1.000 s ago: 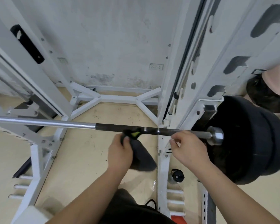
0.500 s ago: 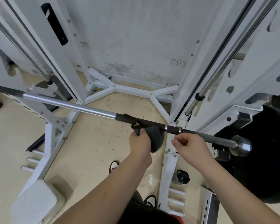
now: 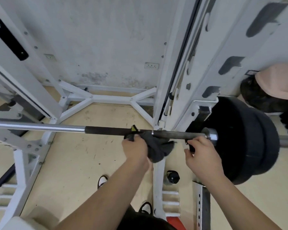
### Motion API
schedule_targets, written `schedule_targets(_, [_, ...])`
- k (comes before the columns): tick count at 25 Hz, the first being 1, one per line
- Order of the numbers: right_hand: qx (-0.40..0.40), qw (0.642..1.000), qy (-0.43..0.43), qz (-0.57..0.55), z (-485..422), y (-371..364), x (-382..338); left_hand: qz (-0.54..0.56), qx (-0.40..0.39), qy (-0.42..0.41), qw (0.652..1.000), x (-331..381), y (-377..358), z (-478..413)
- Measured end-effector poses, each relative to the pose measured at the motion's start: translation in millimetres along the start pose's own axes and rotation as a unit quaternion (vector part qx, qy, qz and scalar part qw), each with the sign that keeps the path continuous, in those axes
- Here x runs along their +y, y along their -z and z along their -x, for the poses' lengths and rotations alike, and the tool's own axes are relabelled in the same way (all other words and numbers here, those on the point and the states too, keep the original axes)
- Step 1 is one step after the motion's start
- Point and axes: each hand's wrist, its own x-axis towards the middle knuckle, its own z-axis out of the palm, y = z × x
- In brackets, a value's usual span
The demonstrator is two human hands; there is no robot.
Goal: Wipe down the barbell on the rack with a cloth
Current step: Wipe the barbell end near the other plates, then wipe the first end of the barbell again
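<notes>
The barbell (image 3: 106, 129) lies level across the white rack (image 3: 178, 90), its dark knurled section at centre and black plates (image 3: 249, 140) loaded on the right end. The left hand (image 3: 134, 149) presses a dark grey cloth (image 3: 156, 149) with a yellow-green tag against the underside of the bar, fingers curled tight around the bunched fabric, which hangs down to the right. The right hand (image 3: 201, 155) sits just below the bar near the collar, fingers seemingly pinching a small dark object, though blur hides what it is.

- Bare forearms, no sleeves reaching the wrists.
- Dark garment (image 3: 146, 221) at the lower edge.
- Black-and-white shoes (image 3: 102, 180) on the feet.
</notes>
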Motion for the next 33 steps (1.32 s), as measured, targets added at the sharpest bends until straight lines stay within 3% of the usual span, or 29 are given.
schedule_targets(5, [0.009, 0.999, -0.004, -0.041, 8, 0, 6, 0.065, 0.031, 0.013, 0.997, -8, -38, 22])
schedule_targets(6, [0.003, 0.998, -0.004, -0.056, 6, -1, 7, 0.049, 0.008, 0.023, 0.998, -12, -54, 36])
schedule_targets(7, [-0.001, 0.997, -0.003, -0.074, 2, 1, 9, -0.038, -0.027, 0.01, 0.999, -18, -68, 51])
schedule_targets(10, [0.01, 0.984, -0.025, -0.177, -3, 10, 18, -0.105, -0.103, 0.004, 0.989, -38, -84, 68])
schedule_targets(13, [0.028, 0.97, -0.048, -0.236, 5, 25, 20, -0.185, -0.174, -0.085, 0.964, -30, -69, 60])
schedule_targets(15, [0.079, 0.964, -0.005, -0.255, 8, 37, 17, -0.2, -0.21, -0.21, 0.934, -10, -62, 67])
schedule_targets(17, [0.161, 0.96, 0.046, -0.226, 8, 57, 21, -0.255, -0.259, -0.391, 0.846, 6, -71, 83])
schedule_targets(19, [0.232, 0.959, 0.074, -0.145, 6, 77, 28, -0.37, -0.334, -0.523, 0.692, 3, -90, 88])
schedule_targets(21, [0.265, 0.958, 0.075, -0.078, 5, 88, 34, -0.527, -0.374, -0.556, 0.523, -4, -110, 80])
schedule_targets(22, [0.265, 0.96, 0.077, -0.054, 6, 88, 35, -0.586, -0.375, -0.544, 0.469, -8, -118, 74])
schedule_targets(23, [0.258, 0.962, 0.086, -0.035, 7, 87, 33, -0.619, -0.37, -0.532, 0.444, -10, -121, 69])
schedule_targets(29, [0.146, 0.981, 0.115, -0.052, 8, 65, 13, -0.694, -0.237, -0.561, 0.384, 2, -64, 43])
schedule_targets(33, [0.02, 0.988, 0.112, -0.101, 0, 36, -21, -0.715, -0.133, -0.495, 0.475, 38, -5, 3])
